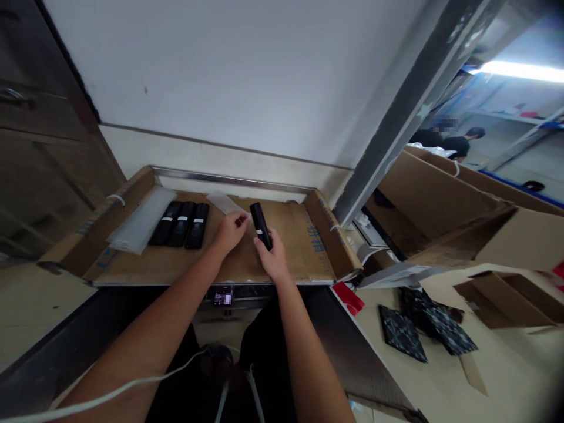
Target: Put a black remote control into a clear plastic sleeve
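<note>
My right hand (273, 252) is wrapped round the lower end of a black remote control (259, 222), which has a small white label and points up and to the left. Just left of it, my left hand (231, 230) pinches the near end of a clear plastic bag (224, 202). The bag stretches away toward the back of the cardboard-lined tray (304, 258). Further left, several similar black remote controls (180, 226) lie side by side, each with a white label. Beside them rests a stack of clear plastic bags (143, 223).
Raised cardboard sides (328, 232) edge the tray, and a pale wall (247, 76) rises behind it. To the right stand a large open cardboard box (440, 205) and a grey post (396, 111). Dark patterned pieces (400, 332) lie on the floor. A white cord (145, 380) crosses below my left arm.
</note>
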The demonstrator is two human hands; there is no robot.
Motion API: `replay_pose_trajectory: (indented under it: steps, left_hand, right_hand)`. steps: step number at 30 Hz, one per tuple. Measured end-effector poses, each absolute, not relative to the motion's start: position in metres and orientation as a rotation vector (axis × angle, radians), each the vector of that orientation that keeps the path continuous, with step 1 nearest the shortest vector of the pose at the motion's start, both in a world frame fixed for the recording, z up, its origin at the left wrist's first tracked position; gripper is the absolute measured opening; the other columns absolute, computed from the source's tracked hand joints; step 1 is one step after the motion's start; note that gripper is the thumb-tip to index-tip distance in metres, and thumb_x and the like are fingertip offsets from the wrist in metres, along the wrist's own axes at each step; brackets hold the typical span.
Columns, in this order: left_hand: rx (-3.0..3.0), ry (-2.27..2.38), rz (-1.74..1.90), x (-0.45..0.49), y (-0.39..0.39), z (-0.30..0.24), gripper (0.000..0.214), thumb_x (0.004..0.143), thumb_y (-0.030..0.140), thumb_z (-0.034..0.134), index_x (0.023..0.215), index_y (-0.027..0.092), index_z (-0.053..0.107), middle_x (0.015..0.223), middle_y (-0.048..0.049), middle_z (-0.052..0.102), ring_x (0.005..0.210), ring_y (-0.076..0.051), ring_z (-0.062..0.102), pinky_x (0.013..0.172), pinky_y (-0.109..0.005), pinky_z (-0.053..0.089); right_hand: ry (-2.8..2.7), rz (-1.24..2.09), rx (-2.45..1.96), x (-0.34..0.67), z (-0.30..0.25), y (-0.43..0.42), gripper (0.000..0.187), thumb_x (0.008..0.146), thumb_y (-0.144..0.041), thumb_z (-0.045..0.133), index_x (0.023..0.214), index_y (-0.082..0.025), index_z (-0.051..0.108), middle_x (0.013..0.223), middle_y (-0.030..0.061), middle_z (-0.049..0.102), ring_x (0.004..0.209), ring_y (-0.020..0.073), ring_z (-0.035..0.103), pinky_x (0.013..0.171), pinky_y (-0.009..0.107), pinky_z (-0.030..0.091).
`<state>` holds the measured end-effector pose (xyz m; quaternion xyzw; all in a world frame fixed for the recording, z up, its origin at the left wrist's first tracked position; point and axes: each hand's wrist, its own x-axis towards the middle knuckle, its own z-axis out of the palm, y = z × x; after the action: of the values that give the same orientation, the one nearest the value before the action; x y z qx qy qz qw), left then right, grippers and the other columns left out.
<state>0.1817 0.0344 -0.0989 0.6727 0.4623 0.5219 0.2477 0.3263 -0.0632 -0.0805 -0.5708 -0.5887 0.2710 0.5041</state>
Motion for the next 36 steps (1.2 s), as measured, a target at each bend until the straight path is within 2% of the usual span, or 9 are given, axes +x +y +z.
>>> replay_pose_trajectory:
  steps: [2, 5, 9, 17, 20, 23, 28, 32, 36]
  left_hand:
    - [1.711, 1.285, 1.434, 0.178, 0.039, -0.101, 0.015, 0.079, 0.028, 0.062, 0.084, 0.017, 0.071, 0.077, -0.0043, 0.069, 0.071, -0.019, 0.061, 0.071, -0.031, 0.049]
    - [1.600, 1.322, 1.480, 0.173, 0.043, -0.101, 0.014, 0.072, 0.021, 0.066, 0.084, 0.017, 0.073, 0.081, -0.0044, 0.072, 0.078, -0.022, 0.065, 0.079, -0.034, 0.051]
    - [1.513, 1.291, 1.514, 0.170, 0.041, -0.100, 0.018, 0.070, 0.019, 0.068, 0.086, 0.017, 0.074, 0.089, -0.0056, 0.075, 0.087, -0.023, 0.068, 0.087, -0.037, 0.052]
    - [1.335, 1.232, 1.568, 0.169, 0.038, -0.098, 0.031, 0.076, 0.041, 0.072, 0.093, 0.016, 0.075, 0.094, -0.0077, 0.076, 0.090, -0.023, 0.068, 0.086, -0.036, 0.053]
    - [1.380, 1.225, 1.560, 0.169, 0.038, -0.097, 0.026, 0.078, 0.036, 0.069, 0.094, 0.017, 0.076, 0.097, -0.0081, 0.076, 0.091, -0.023, 0.069, 0.088, -0.037, 0.053]
    - [1.506, 1.210, 1.510, 0.169, 0.036, -0.097, 0.021, 0.078, 0.023, 0.063, 0.094, 0.018, 0.076, 0.097, -0.0068, 0.076, 0.091, -0.022, 0.069, 0.089, -0.037, 0.053]
    - [1.700, 1.218, 1.434, 0.169, 0.035, -0.094, 0.032, 0.071, 0.005, 0.056, 0.093, 0.018, 0.076, 0.098, -0.0065, 0.076, 0.092, -0.021, 0.069, 0.091, -0.038, 0.053]
    - [1.723, 1.156, 1.399, 0.169, 0.034, -0.094, 0.032, 0.073, 0.006, 0.055, 0.094, 0.018, 0.075, 0.101, -0.0068, 0.075, 0.095, -0.021, 0.069, 0.094, -0.039, 0.052]
    - [1.665, 1.139, 1.420, 0.170, 0.034, -0.095, 0.020, 0.079, 0.020, 0.063, 0.095, 0.018, 0.075, 0.097, -0.0081, 0.075, 0.088, -0.021, 0.069, 0.088, -0.038, 0.054]
  right_hand:
    - [-1.536, 0.534, -1.409, 0.323, -0.075, -0.069, 0.037, 0.090, -0.038, 0.054, 0.124, -0.022, 0.059, 0.110, 0.0057, 0.069, 0.101, 0.0195, 0.065, 0.091, 0.032, 0.050]
    - [-1.655, 0.372, -1.515, 0.319, -0.071, -0.075, 0.041, 0.092, -0.038, 0.054, 0.131, -0.024, 0.058, 0.119, 0.0071, 0.068, 0.110, 0.0216, 0.063, 0.097, 0.033, 0.046]
    - [-1.679, 0.214, -1.637, 0.315, -0.075, -0.079, 0.045, 0.092, -0.045, 0.056, 0.131, -0.023, 0.059, 0.117, 0.0097, 0.068, 0.107, 0.0236, 0.063, 0.094, 0.033, 0.046]
    - [-1.615, 0.108, -1.825, 0.312, -0.077, -0.083, 0.053, 0.091, -0.056, 0.056, 0.133, -0.025, 0.059, 0.110, 0.0117, 0.067, 0.095, 0.0249, 0.064, 0.082, 0.032, 0.046]
    - [-1.599, 0.104, -1.836, 0.312, -0.076, -0.084, 0.054, 0.092, -0.059, 0.053, 0.133, -0.024, 0.059, 0.109, 0.0124, 0.067, 0.095, 0.0252, 0.063, 0.082, 0.032, 0.046]
    - [-1.591, 0.102, -1.818, 0.312, -0.077, -0.083, 0.053, 0.093, -0.059, 0.052, 0.132, -0.024, 0.060, 0.110, 0.0122, 0.067, 0.096, 0.0256, 0.063, 0.083, 0.033, 0.045]
    - [-1.611, 0.063, -1.817, 0.315, -0.079, -0.085, 0.054, 0.092, -0.059, 0.053, 0.132, -0.023, 0.061, 0.110, 0.0123, 0.068, 0.097, 0.0254, 0.064, 0.085, 0.033, 0.046]
    - [-1.668, 0.054, -1.789, 0.327, -0.079, -0.085, 0.053, 0.093, -0.058, 0.053, 0.132, -0.022, 0.062, 0.111, 0.0116, 0.068, 0.100, 0.0246, 0.064, 0.087, 0.032, 0.046]
    - [-1.731, 0.031, -1.788, 0.342, -0.078, -0.086, 0.051, 0.092, -0.056, 0.055, 0.131, -0.024, 0.062, 0.110, 0.0103, 0.068, 0.099, 0.0229, 0.064, 0.087, 0.030, 0.046]
